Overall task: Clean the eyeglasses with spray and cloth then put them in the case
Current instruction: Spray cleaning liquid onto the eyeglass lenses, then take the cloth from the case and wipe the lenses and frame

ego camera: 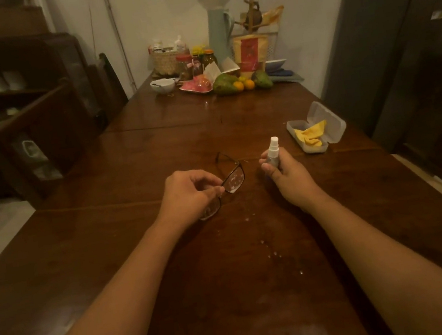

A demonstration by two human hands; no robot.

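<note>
Head view: speckled lenses in one hand, spray in the other

Stretched two bare forearms forward across a dark wooden table (154,154). Showed pale droplets (274,254) scattered on the wood between them, nearer the right arm. Pinched the eyeglasses (233,180) near the bridge between thumb and curled fingers of the left hand (189,193), frame tilted, one lens low and partly hidden beneath the hand, the other raised and flecked with pale specks, one temple arm reaching toward the far side. Could not tell whether the lower lens touched the wood. Gripped the small clear spray bottle (272,151) upright in the right hand (287,177), fingers wrapped round its body, white nozzle standing clear above them, near the glasses but apart from them. Had the pale translucent case (327,120) lying farther off to the right, lid swung open, the yellow cloth (311,133) crumpled inside its tray. Had, at the far end against the wall, a white bowl (162,85), green fruit (226,84) beside small oranges (243,85), a woven basket (166,60), jars (184,66) with coloured lids and a tall pale-blue jug (218,33). Had a dark wooden chair (109,83) drawn up along the left edge.
</note>
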